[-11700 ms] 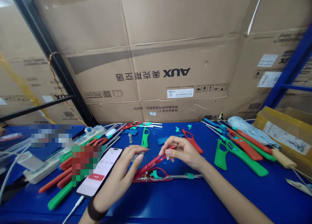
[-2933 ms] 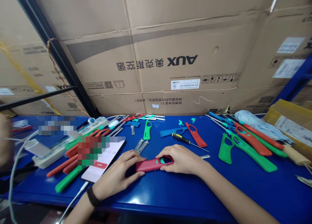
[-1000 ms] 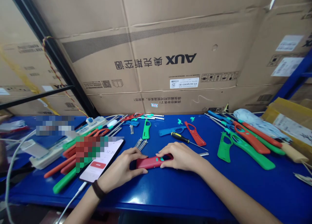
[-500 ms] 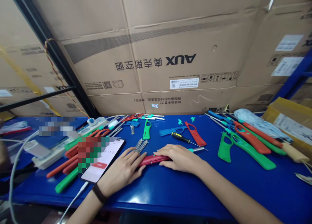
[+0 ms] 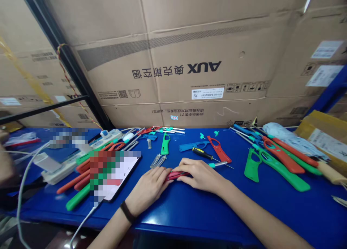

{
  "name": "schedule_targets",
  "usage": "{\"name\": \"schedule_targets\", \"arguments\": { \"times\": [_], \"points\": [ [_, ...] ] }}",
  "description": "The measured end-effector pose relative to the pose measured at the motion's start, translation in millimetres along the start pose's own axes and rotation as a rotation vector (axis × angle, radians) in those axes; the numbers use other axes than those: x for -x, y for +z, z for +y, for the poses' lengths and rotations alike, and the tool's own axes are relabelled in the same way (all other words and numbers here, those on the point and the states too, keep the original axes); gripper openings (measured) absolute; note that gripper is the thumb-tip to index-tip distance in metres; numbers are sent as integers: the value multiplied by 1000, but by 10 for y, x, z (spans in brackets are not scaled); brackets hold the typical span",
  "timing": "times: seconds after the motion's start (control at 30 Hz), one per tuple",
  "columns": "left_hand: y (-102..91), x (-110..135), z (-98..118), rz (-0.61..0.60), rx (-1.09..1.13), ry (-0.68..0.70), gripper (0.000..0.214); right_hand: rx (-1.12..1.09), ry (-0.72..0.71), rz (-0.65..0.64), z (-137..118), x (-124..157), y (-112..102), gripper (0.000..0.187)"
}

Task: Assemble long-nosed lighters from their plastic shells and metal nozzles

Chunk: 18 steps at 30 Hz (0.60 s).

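The left hand (image 5: 151, 180) and the right hand (image 5: 196, 175) are gripping a red plastic lighter body (image 5: 178, 175) between them, fingers closed around it, low over the blue workbench (image 5: 179, 213). Open bench is stretching toward the near edge, while a yellow-handled screwdriver (image 5: 203, 154) and a teal-handled metal rod (image 5: 219, 164) are lying just beyond the right fingers. A phone (image 5: 119, 176) is sitting just beside the left hand.

Lighter handle (image 5: 178, 175) between both hands (image 5: 148, 181) (image 5: 199, 175)

Warehouse workshop: blue workbench (image 5: 189, 213), stacked cartons (image 5: 173, 43)
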<state>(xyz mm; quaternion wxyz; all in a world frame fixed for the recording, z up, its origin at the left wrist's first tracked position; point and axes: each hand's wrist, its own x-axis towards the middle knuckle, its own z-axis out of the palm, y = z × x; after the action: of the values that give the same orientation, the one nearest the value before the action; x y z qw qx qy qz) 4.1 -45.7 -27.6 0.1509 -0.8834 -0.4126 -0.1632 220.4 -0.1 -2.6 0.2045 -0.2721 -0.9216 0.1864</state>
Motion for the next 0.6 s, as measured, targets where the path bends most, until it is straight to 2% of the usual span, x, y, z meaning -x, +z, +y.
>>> {"name": "schedule_targets", "arguments": {
  "times": [0.17,0.37,0.6],
  "points": [
    [3,12,-27,2,57,-69,30,-29,40,121,55,-11,-92,28],
    [-31,7,-31,-3,48,-79,30,34,113,31,104,-5,-178,19],
    [10,25,-63,-5,2,-69,38,-5,112,71,93,-15,-141,15]
  ]
}}
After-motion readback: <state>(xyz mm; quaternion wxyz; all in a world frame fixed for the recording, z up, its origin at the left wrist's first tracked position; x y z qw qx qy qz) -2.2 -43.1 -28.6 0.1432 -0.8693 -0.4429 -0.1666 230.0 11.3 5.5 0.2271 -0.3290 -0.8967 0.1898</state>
